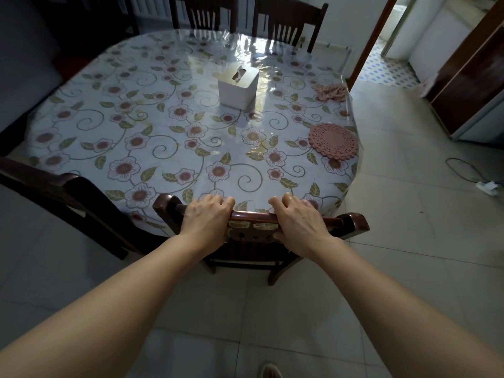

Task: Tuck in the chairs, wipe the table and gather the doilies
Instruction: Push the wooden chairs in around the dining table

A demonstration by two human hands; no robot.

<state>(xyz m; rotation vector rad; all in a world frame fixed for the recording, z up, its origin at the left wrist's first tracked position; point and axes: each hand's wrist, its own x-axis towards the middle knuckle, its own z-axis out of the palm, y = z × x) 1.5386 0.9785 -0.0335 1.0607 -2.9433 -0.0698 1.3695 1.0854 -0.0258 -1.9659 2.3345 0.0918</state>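
A dark wooden chair point(253, 218) stands at the near edge of the oval table point(114, 137), its back against the flowered tablecloth. My left hand point(206, 216) and my right hand point(298, 218) both grip the chair's top rail, fingers curled over it. A stack of pink round doilies point(333, 140) lies near the table's right edge. A crumpled pink cloth point(330, 91) lies farther back on the right.
A white tissue box point(237, 87) stands mid-table. Another chair point(68, 197) is at the near left, two more chairs point(289, 20) at the far side. A cable and plug point(485, 185) lie on the tiled floor at right; a doorway opens at back right.
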